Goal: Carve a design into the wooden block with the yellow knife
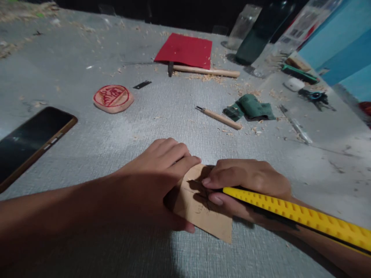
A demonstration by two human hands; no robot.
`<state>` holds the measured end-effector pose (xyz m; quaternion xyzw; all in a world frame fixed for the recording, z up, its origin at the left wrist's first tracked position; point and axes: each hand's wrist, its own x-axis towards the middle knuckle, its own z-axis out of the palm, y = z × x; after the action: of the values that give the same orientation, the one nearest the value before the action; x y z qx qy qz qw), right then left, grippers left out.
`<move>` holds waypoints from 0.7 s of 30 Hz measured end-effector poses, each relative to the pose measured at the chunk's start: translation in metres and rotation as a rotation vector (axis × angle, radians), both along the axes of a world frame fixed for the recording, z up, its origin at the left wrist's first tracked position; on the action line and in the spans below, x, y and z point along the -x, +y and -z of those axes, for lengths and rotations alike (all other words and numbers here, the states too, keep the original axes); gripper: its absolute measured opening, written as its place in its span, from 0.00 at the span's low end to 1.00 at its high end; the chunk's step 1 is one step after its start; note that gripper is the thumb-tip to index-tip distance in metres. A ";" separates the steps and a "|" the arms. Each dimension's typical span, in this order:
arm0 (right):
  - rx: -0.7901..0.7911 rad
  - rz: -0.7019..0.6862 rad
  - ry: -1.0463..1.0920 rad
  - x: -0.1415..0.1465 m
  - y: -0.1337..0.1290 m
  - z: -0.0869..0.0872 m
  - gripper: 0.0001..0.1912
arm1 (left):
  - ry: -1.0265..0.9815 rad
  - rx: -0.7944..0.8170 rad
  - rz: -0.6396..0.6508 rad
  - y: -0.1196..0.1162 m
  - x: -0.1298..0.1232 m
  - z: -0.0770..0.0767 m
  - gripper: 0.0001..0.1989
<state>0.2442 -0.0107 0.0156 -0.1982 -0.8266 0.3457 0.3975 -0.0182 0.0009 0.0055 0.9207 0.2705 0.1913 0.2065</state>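
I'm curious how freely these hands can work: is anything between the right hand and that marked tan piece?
Only the yellow-handled tool that the right hand holds; nothing visible blocks the way to the tan piece.

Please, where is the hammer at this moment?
In the head view, the hammer lies slightly right of centre, along the near edge of the red sheet and beyond the carving tool.

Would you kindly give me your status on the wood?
Left hand gripping wood. Right hand holding yellow knife, tip over wood. Gouge clear of hands.
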 end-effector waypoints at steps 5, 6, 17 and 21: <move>-0.015 -0.001 0.014 0.000 0.001 0.001 0.16 | 0.003 0.022 -0.004 0.000 0.001 0.000 0.44; -0.015 0.003 0.019 0.001 0.000 0.001 0.16 | 0.003 0.020 -0.003 0.000 0.001 0.000 0.44; 0.021 0.012 -0.002 -0.002 0.000 0.002 0.13 | -0.013 0.008 -0.005 0.000 0.000 0.000 0.42; 0.039 -0.003 -0.005 -0.002 0.002 0.003 0.14 | -0.005 0.006 -0.006 0.001 0.000 0.001 0.44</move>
<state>0.2461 -0.0082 0.0129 -0.2055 -0.8210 0.3619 0.3907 -0.0182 0.0014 0.0047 0.9188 0.2731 0.1935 0.2093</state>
